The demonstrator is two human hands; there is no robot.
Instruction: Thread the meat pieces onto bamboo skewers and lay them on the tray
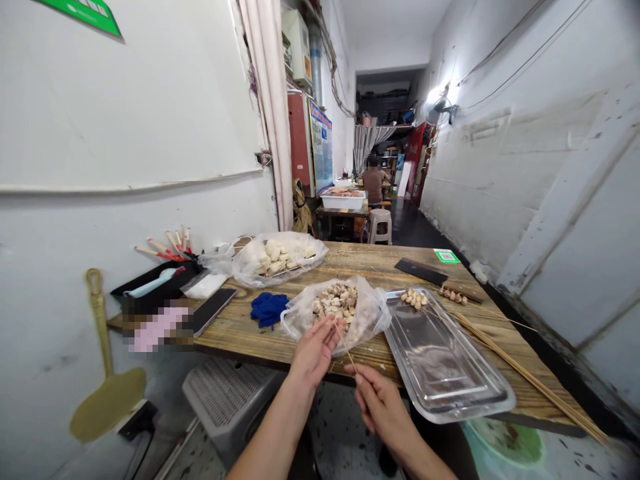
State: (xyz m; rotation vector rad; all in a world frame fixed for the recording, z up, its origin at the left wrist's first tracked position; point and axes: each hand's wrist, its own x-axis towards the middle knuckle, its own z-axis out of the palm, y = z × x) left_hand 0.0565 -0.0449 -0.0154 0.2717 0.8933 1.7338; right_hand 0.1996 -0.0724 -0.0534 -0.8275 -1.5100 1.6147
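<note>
Wooden table (250, 337) bears food bags (335, 308), steel tray (443, 360), skewers (520, 373).

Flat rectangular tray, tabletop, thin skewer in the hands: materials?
Flat rectangular tray: looks like bare polished metal, likely stainless steel; it mirrors the light. Tabletop: wood planks, visible grain, dull worn finish. Thin skewer pinched by the left hand and right hand: pale, probably bamboo or wood.

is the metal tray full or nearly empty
Nearly empty: the long shiny metal tray holds only one finished skewer of pale chunks at its far end; the rest shows bare metal.
</note>
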